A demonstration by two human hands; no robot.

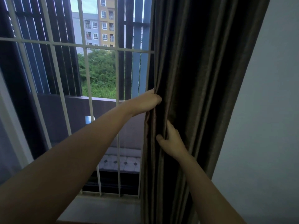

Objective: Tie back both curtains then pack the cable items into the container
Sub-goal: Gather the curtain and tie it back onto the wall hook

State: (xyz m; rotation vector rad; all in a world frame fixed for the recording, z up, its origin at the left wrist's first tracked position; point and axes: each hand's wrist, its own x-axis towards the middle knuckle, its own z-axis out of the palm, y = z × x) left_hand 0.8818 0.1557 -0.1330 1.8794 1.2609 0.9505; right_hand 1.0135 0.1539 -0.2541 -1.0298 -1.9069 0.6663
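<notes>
A dark brown curtain hangs in folds at the right side of the window, gathered against the wall. My left hand grips the curtain's left edge at mid-height, its fingers hidden in the fabric. Lower down, my right hand holds a bunch of folds, thumb in front and fingers tucked behind the cloth. No tie-back, cable items or container are in view.
White window bars cover the glass on the left, with a balcony, trees and buildings beyond. A grey sill runs along the bottom. A pale wall stands to the right of the curtain.
</notes>
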